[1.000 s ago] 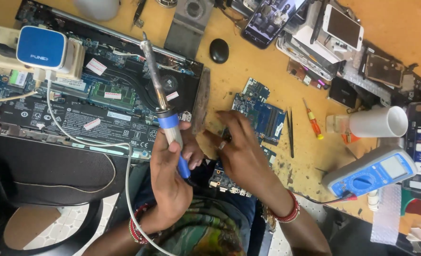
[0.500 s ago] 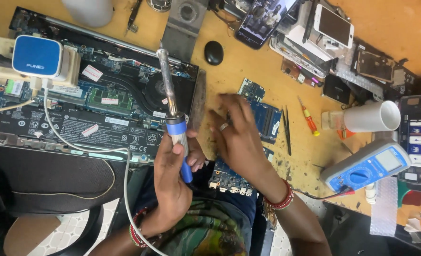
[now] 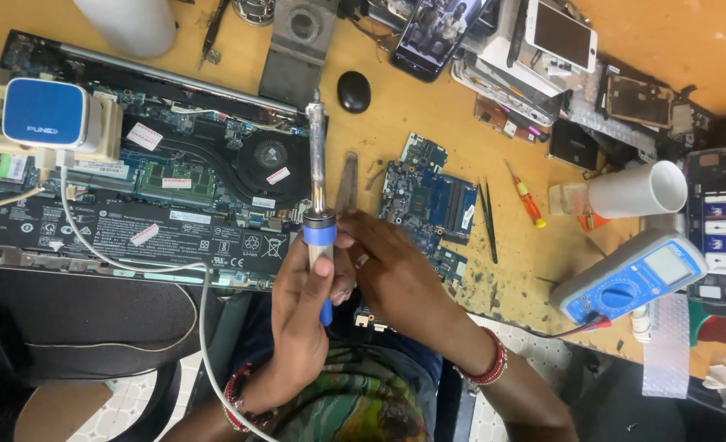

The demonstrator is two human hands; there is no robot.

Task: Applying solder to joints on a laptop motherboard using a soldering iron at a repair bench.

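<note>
Grips the iron (image 3: pixel 319 237) in the left hand (image 3: pixel 301 327), fist clamped round the blue handle below the blue collar, thumb up along the side. Holds it in front of the body at the near edge of the table (image 3: pixel 428 110), just above the lap. Points the metal barrel straight away, tip over the far edge of the open laptop (image 3: pixel 175 217), beside its fan.

Has swung that barrel upright: half a second and a second ago, leaned it leftward across the laptop. Has also brought the right hand (image 3: pixel 395 274) over: earlier, kept it lower, curled over the blue board (image 3: pixel 428 192) and close to the left thumb. Now lays the right fingertips (image 3: pixel 348 237) against the collar, fingers drawn together; cannot tell whether pinching it or only touching. Wears a ring on one right finger and red bangles on both wrists.

Puts both hands on the iron, then, and neither on the board, most of it now bare just right of the barrel, its near end still under the right palm. Leaves untouched, farther right, the tweezers (image 3: pixel 488 221), the small screwdriver (image 3: pixel 525 195), the white cup (image 3: pixel 637 190) on its side and the blue multimeter (image 3: pixel 633 278). Leaves also the blue charger (image 3: pixel 44 113) at the laptop's left corner.
</note>
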